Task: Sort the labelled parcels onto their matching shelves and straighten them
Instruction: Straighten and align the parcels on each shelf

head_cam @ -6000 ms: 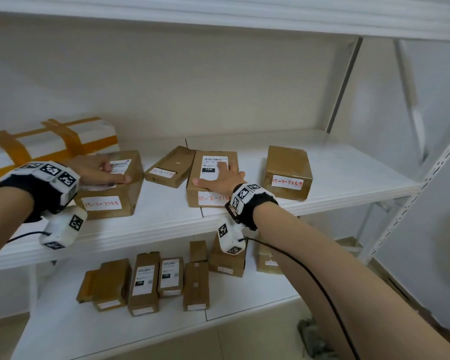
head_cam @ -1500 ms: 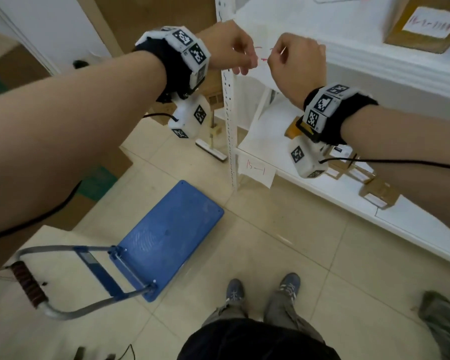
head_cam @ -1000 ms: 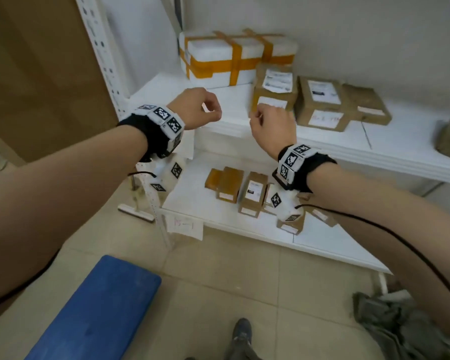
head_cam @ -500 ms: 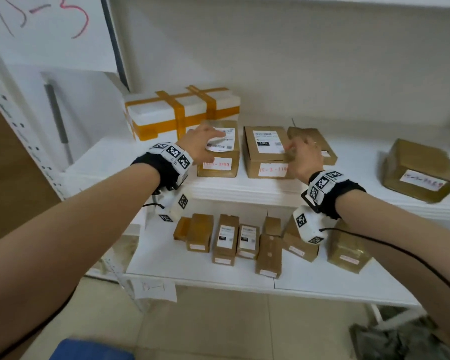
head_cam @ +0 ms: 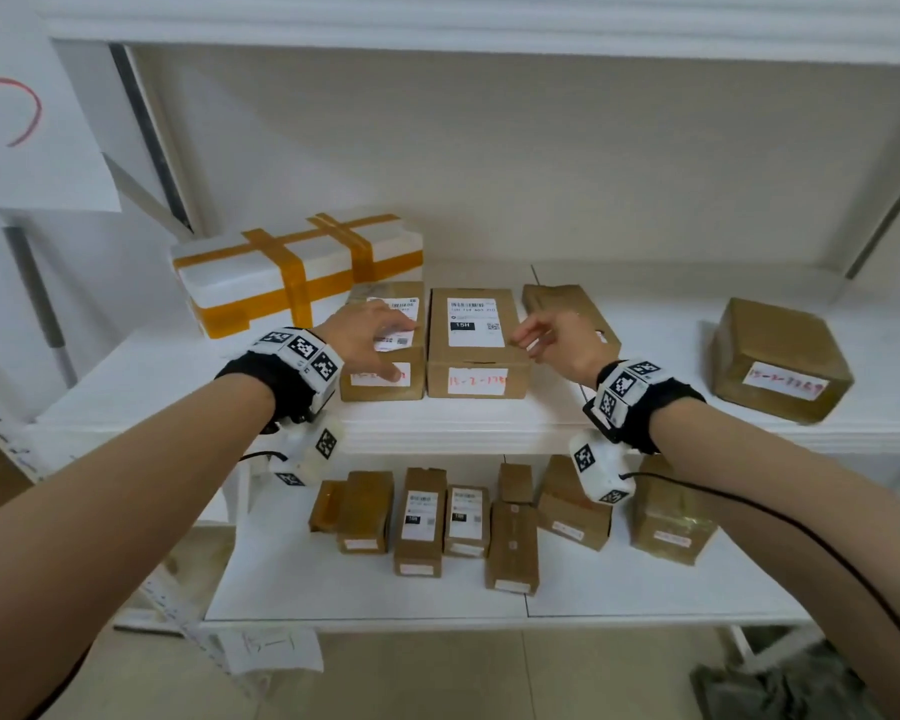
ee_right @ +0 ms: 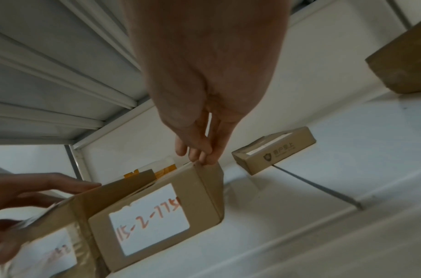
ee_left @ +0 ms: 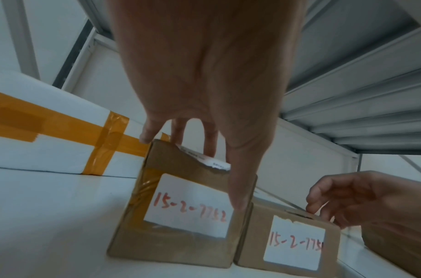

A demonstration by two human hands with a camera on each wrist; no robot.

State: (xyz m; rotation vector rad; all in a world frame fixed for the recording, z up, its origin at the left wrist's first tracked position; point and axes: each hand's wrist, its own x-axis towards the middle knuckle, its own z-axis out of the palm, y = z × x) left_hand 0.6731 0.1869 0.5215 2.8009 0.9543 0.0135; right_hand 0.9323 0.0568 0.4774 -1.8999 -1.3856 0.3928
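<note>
Two brown parcels stand side by side on the middle shelf [head_cam: 141, 387]. The left parcel [head_cam: 365, 392] [ee_left: 181, 216] carries a red "15-2-77.." label. My left hand [head_cam: 365, 332] [ee_left: 204, 94] rests on its top with straight fingers, the thumb lying down its front face. The middle parcel [head_cam: 476, 345] [ee_right: 152, 216] carries a similar label. My right hand [head_cam: 557, 340] [ee_right: 200, 146] is loosely curled, and its fingertips touch that parcel's top right edge. It holds nothing.
A white foam box [head_cam: 292, 272] with orange tape sits behind the left parcel. A flat box [head_cam: 557, 298] lies past my right hand, and a labelled box [head_cam: 780, 356] stands far right. Several small boxes line the lower shelf [head_cam: 645, 589], which bears a "15-1" paper tag [head_cam: 268, 649].
My view swung up from the floor and shelf post to the middle shelf. Both hands reached in; the left settled on the left parcel, the right shifted to the middle parcel's right edge.
</note>
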